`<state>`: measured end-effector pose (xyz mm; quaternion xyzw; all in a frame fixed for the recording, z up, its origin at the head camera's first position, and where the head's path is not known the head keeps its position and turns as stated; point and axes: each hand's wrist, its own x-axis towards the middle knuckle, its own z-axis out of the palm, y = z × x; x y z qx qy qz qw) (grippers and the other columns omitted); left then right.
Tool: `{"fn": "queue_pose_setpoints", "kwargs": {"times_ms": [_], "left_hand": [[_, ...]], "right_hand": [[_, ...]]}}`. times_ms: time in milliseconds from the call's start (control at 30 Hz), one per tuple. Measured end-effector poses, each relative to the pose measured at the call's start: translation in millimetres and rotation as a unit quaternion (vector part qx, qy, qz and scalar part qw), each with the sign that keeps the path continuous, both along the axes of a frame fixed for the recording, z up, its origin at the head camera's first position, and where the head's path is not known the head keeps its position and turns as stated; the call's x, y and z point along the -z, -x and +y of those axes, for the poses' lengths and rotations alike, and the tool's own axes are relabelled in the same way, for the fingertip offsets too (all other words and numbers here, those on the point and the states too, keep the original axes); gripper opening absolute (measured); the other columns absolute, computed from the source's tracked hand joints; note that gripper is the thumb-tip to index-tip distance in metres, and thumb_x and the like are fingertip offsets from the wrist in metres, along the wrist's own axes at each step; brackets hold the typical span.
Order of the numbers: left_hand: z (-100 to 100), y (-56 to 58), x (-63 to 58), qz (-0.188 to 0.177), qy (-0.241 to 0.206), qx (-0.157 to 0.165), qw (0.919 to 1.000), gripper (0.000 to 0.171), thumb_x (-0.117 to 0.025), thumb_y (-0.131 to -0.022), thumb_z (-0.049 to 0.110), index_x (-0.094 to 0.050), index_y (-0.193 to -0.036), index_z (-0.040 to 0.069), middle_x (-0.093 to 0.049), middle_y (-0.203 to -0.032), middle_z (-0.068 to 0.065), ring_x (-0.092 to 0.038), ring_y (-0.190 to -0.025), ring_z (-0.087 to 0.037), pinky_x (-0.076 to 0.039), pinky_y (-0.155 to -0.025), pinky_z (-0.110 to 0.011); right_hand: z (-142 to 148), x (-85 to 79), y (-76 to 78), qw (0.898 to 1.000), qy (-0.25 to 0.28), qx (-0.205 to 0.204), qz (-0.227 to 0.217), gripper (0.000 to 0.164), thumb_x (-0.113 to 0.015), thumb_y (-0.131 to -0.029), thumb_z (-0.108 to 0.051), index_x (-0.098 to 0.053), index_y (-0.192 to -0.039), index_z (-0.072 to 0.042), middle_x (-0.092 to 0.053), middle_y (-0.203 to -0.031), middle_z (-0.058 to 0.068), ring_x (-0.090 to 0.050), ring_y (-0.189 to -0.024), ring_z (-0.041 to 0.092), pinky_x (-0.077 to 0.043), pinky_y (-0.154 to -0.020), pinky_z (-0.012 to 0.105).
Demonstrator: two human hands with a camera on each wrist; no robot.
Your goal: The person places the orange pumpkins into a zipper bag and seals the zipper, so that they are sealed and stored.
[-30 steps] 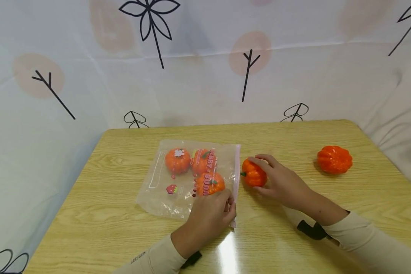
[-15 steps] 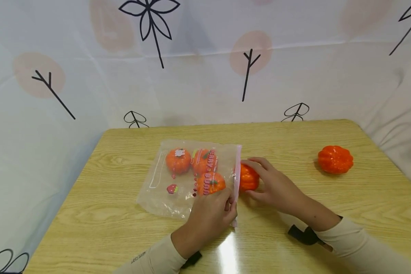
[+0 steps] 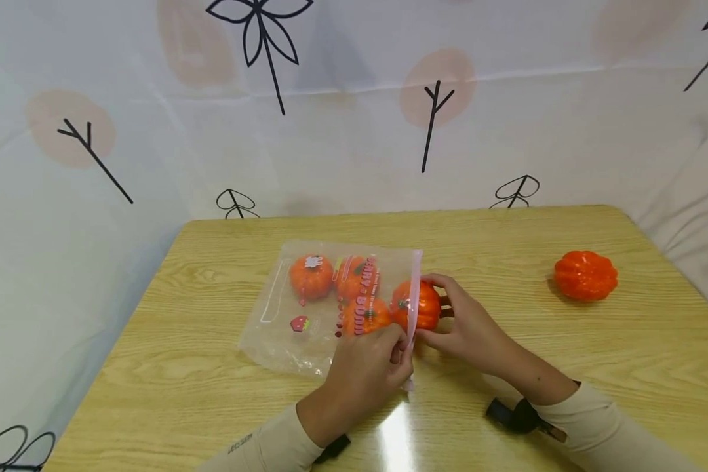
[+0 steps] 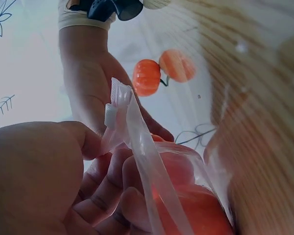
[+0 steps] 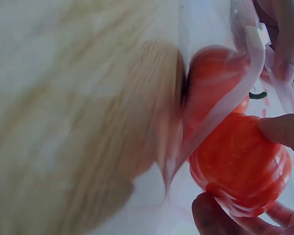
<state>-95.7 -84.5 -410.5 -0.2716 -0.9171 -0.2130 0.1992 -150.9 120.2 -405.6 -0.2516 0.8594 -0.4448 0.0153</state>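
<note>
Pumpkin (image 3: 428,307) half hazy behind bag (image 3: 286,344); both hands (image 3: 368,367) (image 3: 472,331) in grip: left, bag; right, pumpkin.

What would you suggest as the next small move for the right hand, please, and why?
Probably the right hand should ease its pumpkin a little deeper into the clear bag: the pumpkin sits across the pink rim, partly inside and partly out, while the left hand pinches that rim.
</note>
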Motion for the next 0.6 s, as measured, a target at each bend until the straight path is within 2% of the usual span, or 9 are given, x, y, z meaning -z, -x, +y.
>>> {"fn": "queue_pose_setpoints", "kwargs": {"times_ms": [200, 367, 500, 600], "left_hand": [[1.0, 0.3, 1.0, 0.008, 0.002, 0.003, 1.0000, 0.012, -0.073, -0.086, 0.023, -0.062, -0.083, 0.019, -0.047, -0.062, 0.015, -0.035, -0.053, 0.005, -0.021, -0.049, -0.010], [1.1, 0.2, 2.9, 0.001, -0.003, 0.008, 1.0000, 0.013, -0.073, -0.086, 0.022, -0.061, -0.084, 0.018, -0.047, -0.063, 0.014, -0.035, -0.054, 0.004, -0.022, -0.049, -0.009], [1.0, -0.2, 3.2, -0.006, -0.003, 0.008, 0.9999, 0.013, -0.073, -0.086, 0.022, -0.060, -0.084, 0.019, -0.046, -0.063, 0.014, -0.035, -0.054, 0.004, -0.023, -0.049, -0.009], [1.1, -0.7, 3.1, -0.009, -0.003, 0.009, 0.9999, 0.013, -0.073, -0.086, 0.023, -0.060, -0.083, 0.019, -0.046, -0.063, 0.014, -0.035, -0.054, 0.004, -0.023, -0.048, -0.009]], "right_hand": [[2.9, 4.5, 0.8, 0.997, 0.046, -0.013, -0.068, 0.081, -0.082, -0.081, -0.012, -0.033, -0.145, -0.006, -0.040, -0.150, 0.021, -0.065, -0.113, 0.038, -0.058, -0.086, 0.035], [4.2, 9.0, 3.0, 0.988, 0.083, -0.038, -0.123, 0.079, -0.080, -0.084, -0.012, -0.030, -0.146, -0.007, -0.035, -0.152, 0.020, -0.061, -0.120, 0.040, -0.057, -0.089, 0.033], [3.2, 8.8, 2.2, 0.984, 0.085, -0.044, -0.150, 0.076, -0.076, -0.088, -0.013, -0.029, -0.147, -0.010, -0.034, -0.151, 0.020, -0.059, -0.123, 0.039, -0.054, -0.093, 0.030], [2.1, 7.8, 0.8, 0.981, 0.083, -0.046, -0.169, 0.072, -0.071, -0.091, -0.015, -0.028, -0.148, -0.012, -0.033, -0.152, 0.020, -0.057, -0.126, 0.040, -0.052, -0.096, 0.035]]}}
